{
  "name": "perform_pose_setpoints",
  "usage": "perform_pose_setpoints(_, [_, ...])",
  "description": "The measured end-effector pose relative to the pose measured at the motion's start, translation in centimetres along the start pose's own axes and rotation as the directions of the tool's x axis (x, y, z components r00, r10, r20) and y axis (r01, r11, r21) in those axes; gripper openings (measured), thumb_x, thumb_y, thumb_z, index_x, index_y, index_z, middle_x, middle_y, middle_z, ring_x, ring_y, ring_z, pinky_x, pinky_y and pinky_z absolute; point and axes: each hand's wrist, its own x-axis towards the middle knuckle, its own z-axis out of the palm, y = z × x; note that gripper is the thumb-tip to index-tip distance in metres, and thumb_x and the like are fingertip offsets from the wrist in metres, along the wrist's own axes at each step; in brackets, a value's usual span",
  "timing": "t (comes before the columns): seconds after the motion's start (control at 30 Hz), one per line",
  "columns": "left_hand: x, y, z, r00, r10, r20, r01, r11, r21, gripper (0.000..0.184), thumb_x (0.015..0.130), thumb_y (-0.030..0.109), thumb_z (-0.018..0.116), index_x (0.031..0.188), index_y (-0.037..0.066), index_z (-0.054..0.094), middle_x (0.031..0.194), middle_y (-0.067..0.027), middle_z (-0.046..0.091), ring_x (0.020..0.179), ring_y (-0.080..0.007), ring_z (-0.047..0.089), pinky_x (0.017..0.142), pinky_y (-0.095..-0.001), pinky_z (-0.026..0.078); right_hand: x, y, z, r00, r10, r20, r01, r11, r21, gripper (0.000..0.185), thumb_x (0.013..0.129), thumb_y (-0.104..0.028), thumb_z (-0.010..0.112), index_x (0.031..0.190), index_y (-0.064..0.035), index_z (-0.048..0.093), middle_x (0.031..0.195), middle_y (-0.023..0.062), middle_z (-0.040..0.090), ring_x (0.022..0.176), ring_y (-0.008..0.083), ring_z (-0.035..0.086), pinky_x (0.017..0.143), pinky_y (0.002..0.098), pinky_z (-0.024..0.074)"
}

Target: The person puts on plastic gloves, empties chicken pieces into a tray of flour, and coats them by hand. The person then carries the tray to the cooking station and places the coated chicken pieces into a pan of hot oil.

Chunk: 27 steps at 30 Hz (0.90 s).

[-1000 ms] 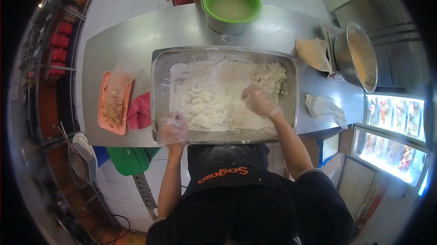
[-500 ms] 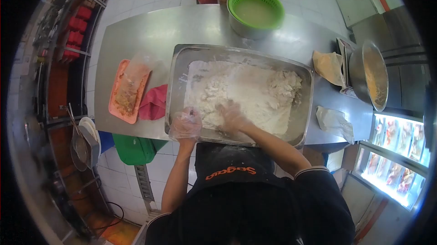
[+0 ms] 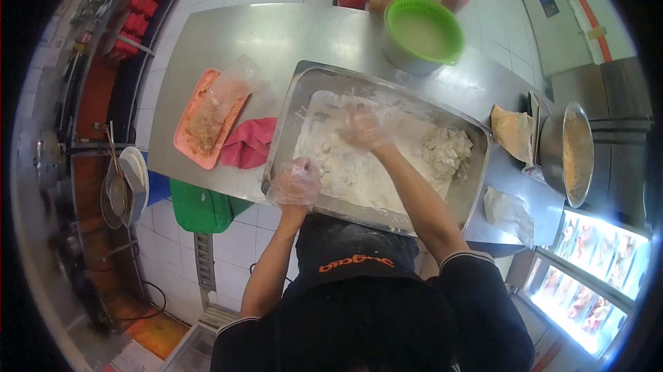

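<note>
A large metal tray (image 3: 480,158) holds white flour, with a lumpy coated heap (image 3: 447,149) at its right end. My left hand (image 3: 298,182), in a clear plastic glove, is closed at the tray's near left corner; whether it grips the rim or something else cannot be made out. Over the flour (image 3: 359,182) in the upper left part of the tray is my gloved right hand (image 3: 364,127), blurred by motion, its fingers smeared so that their hold cannot be told.
Left of the tray lie a pink tray (image 3: 184,138) of food with a plastic bag and a red cloth (image 3: 248,142). Behind stands a pot with a green basket (image 3: 424,28). A steel bowl (image 3: 568,154), brown paper (image 3: 512,131) and white paper (image 3: 507,214) are at the right.
My right hand has moved from the tray's right side to its left, then farther from me. My left hand stays at the near left corner. The view has shifted and turned.
</note>
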Motion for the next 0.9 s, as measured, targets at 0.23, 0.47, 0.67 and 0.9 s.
perform_pose_setpoints(0.23, [-0.3,-1.0,0.3,0.997,0.028,-0.076,-0.038,0.990,-0.139,0.015,0.090,0.021,0.064,0.082,0.007,0.064,0.068,-0.0143,0.061,0.060,-0.0349,0.059,0.057,-0.0454,0.046,-3.8,-8.1,3.7,0.962,-0.118,0.248,0.185,0.945,-0.269,0.056,0.078,-0.033,0.073,0.123,-0.0037,0.060,0.130,0.0190,0.056,0.111,0.0378,0.061,0.095,0.0512,0.0484])
perform_pose_setpoints(0.47, [0.0,-0.8,0.3,0.997,-0.040,-0.071,0.030,0.990,-0.141,0.021,0.094,0.019,0.061,0.076,0.007,0.061,0.068,-0.0144,0.060,0.059,-0.0340,0.057,0.055,-0.0443,0.043,-2.9,-3.6,3.2,0.952,-0.297,0.079,0.296,0.955,0.022,0.032,0.081,-0.021,0.067,0.112,-0.0125,0.067,0.125,0.0206,0.056,0.107,0.0376,0.062,0.095,0.0456,0.0500])
perform_pose_setpoints(0.67, [-0.4,-1.2,0.9,0.999,-0.027,-0.031,0.021,0.987,-0.160,0.018,0.091,0.019,0.065,0.078,0.008,0.064,0.068,-0.0123,0.060,0.061,-0.0320,0.058,0.058,-0.0432,0.043,-1.5,2.0,1.3,0.944,-0.235,-0.232,0.272,0.951,0.145,0.027,0.086,-0.019,0.057,0.110,-0.0108,0.067,0.119,0.0245,0.062,0.108,0.0408,0.061,0.091,0.0456,0.0509])
perform_pose_setpoints(0.9, [-1.7,-2.9,2.1,0.999,0.012,-0.041,-0.024,0.952,-0.305,0.011,0.088,0.018,0.067,0.085,0.007,0.066,0.076,-0.0133,0.064,0.068,-0.0301,0.062,0.061,-0.0405,0.047,2.9,3.4,-0.1,0.968,-0.249,-0.044,0.250,0.968,0.033,0.044,0.089,-0.028,0.059,0.125,-0.0030,0.060,0.109,0.0271,0.067,0.102,0.0437,0.064,0.088,0.0474,0.0512])
